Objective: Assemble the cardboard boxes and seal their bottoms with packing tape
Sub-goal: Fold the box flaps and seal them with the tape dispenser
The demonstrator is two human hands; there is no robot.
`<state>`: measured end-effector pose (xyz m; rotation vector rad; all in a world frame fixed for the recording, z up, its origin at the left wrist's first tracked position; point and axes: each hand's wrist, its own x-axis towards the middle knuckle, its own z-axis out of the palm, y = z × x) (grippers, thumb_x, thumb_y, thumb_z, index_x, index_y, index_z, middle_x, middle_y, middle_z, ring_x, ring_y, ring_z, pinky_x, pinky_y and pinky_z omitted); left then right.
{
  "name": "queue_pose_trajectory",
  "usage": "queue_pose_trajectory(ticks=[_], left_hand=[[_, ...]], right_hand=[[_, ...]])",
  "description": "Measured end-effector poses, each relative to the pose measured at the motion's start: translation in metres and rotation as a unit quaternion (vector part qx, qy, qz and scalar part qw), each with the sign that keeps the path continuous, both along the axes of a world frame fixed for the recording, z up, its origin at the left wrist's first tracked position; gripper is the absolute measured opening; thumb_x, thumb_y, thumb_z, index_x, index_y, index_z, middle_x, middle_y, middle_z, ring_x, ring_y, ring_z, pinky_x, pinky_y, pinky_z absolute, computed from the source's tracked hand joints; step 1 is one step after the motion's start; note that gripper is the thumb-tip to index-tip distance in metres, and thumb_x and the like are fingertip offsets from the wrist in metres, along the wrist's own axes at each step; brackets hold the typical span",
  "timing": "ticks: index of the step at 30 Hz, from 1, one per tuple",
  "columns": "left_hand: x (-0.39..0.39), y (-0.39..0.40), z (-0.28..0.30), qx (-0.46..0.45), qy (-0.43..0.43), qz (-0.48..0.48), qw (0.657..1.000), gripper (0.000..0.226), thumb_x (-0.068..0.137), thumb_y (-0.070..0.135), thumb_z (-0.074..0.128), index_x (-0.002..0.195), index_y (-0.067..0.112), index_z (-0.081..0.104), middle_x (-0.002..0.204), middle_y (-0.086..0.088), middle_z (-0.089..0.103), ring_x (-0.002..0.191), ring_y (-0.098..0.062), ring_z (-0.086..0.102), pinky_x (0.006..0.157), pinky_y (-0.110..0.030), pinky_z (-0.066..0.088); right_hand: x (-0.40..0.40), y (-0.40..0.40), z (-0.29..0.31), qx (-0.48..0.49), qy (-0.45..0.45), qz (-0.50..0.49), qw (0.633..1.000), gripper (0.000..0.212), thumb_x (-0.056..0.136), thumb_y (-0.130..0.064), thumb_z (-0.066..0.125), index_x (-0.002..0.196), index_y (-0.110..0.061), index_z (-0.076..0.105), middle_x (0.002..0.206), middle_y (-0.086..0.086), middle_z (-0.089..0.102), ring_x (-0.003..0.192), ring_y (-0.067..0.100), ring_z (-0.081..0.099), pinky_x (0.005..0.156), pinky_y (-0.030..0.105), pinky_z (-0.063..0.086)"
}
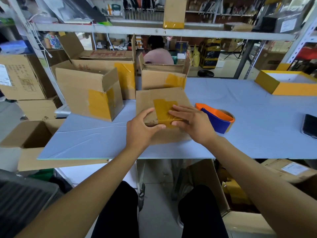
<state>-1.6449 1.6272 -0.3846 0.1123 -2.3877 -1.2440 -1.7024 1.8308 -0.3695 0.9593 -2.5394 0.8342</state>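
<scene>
Centre frame: tape (161, 107) already crosses the box (145, 98) bottom. Left hand (139, 131) fingers grasp its edge; right hand (192, 122) fingers, released, press the tape flat. Finished boxes (77, 90) stand upper left.

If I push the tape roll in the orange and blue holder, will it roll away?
The tape roll seems to lie flat on the table, so it would probably slide, not roll. Its holder looks like rigid plastic, likely light.
</scene>
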Motion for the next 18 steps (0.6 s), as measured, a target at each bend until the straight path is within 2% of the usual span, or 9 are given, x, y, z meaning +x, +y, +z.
queue_pose_trajectory(ticks=[2, 4, 5, 7, 9, 11, 14, 16, 18], left_hand=[[0.0, 0.001, 0.002, -0.001, -0.016, -0.007, 1.0, 0.076, 0.069, 0.046, 0.087, 0.136, 0.029, 0.057, 0.131, 0.005, 0.063, 0.115, -0.013, 0.055, 0.094, -0.019, 0.041], [0.001, -0.001, 0.006, -0.014, -0.039, -0.025, 0.999, 0.083, 0.069, 0.039, 0.088, 0.142, 0.029, 0.05, 0.138, 0.003, 0.058, 0.122, -0.016, 0.052, 0.094, -0.02, 0.039], [0.002, -0.002, 0.009, -0.02, -0.045, -0.035, 0.998, 0.088, 0.07, 0.034, 0.089, 0.145, 0.03, 0.045, 0.141, 0.002, 0.055, 0.125, -0.018, 0.051, 0.094, -0.019, 0.038], [0.004, -0.003, 0.018, -0.007, -0.037, -0.051, 0.998, 0.095, 0.07, 0.023, 0.089, 0.149, 0.03, 0.038, 0.145, 0.003, 0.05, 0.128, -0.017, 0.047, 0.089, -0.01, 0.034], [0.003, 0.002, 0.037, 0.024, -0.004, -0.055, 0.998, 0.099, 0.07, 0.016, 0.089, 0.151, 0.031, 0.034, 0.145, 0.006, 0.048, 0.124, -0.012, 0.045, 0.087, -0.007, 0.032], [0.002, 0.011, 0.059, 0.041, 0.043, -0.062, 0.996, 0.099, 0.072, 0.016, 0.086, 0.152, 0.033, 0.031, 0.146, 0.008, 0.048, 0.125, -0.011, 0.046, 0.092, -0.013, 0.036], [0.005, 0.018, 0.087, 0.007, 0.087, -0.106, 0.991, 0.091, 0.081, 0.026, 0.078, 0.153, 0.037, 0.023, 0.138, 0.006, 0.056, 0.122, -0.013, 0.053, 0.1, -0.03, 0.045], [0.006, 0.01, 0.099, -0.041, 0.112, -0.11, 0.987, 0.088, 0.083, 0.039, 0.075, 0.154, 0.036, 0.022, 0.139, 0.002, 0.054, 0.127, -0.017, 0.05, 0.106, -0.036, 0.042], [-0.001, -0.008, 0.101, -0.059, 0.097, -0.074, 0.991, 0.097, 0.081, 0.049, 0.076, 0.156, 0.032, 0.018, 0.156, -0.005, 0.033, 0.145, -0.023, 0.028, 0.115, -0.039, 0.027]], right_hand=[[0.0, -0.001, 0.001, -0.008, 0.002, 0.001, 1.0, 0.042, 0.089, -0.038, 0.064, 0.128, -0.025, 0.063, 0.139, -0.003, 0.056, 0.135, 0.017, 0.045, 0.114, 0.037, 0.034], [0.004, -0.002, 0.006, 0.047, 0.012, -0.005, 0.999, 0.049, 0.089, -0.038, 0.066, 0.135, -0.025, 0.057, 0.145, -0.003, 0.05, 0.139, 0.018, 0.04, 0.115, 0.044, 0.032], [0.007, -0.001, 0.009, 0.112, 0.033, -0.013, 0.993, 0.059, 0.088, -0.041, 0.067, 0.141, -0.025, 0.05, 0.15, -0.002, 0.044, 0.142, 0.019, 0.035, 0.116, 0.049, 0.03], [0.017, 0.001, 0.01, 0.252, 0.095, -0.047, 0.962, 0.091, 0.079, -0.053, 0.072, 0.152, -0.024, 0.027, 0.159, 0.004, 0.029, 0.147, 0.025, 0.022, 0.116, 0.06, 0.018], [0.029, 0.001, 0.006, 0.274, 0.123, -0.099, 0.949, 0.119, 0.065, -0.064, 0.076, 0.155, -0.025, 0.008, 0.158, 0.011, 0.021, 0.146, 0.033, 0.018, 0.114, 0.066, 0.008], [0.037, -0.003, 0.006, 0.216, 0.137, -0.15, 0.955, 0.128, 0.059, -0.067, 0.078, 0.155, -0.026, 0.003, 0.154, 0.013, 0.025, 0.142, 0.037, 0.023, 0.111, 0.068, 0.011], [0.034, -0.005, 0.016, 0.127, 0.111, -0.203, 0.964, 0.122, 0.061, -0.058, 0.078, 0.154, -0.021, 0.007, 0.146, 0.011, 0.035, 0.133, 0.033, 0.034, 0.111, 0.062, 0.022], [0.027, 0.001, 0.025, 0.018, 0.027, -0.2, 0.979, 0.115, 0.064, -0.056, 0.077, 0.152, -0.024, 0.01, 0.14, 0.008, 0.038, 0.126, 0.028, 0.038, 0.106, 0.052, 0.033], [0.023, 0.01, 0.035, -0.155, -0.09, -0.13, 0.975, 0.1, 0.07, -0.05, 0.078, 0.147, -0.034, 0.017, 0.133, 0.001, 0.043, 0.12, 0.02, 0.045, 0.098, 0.045, 0.045]])
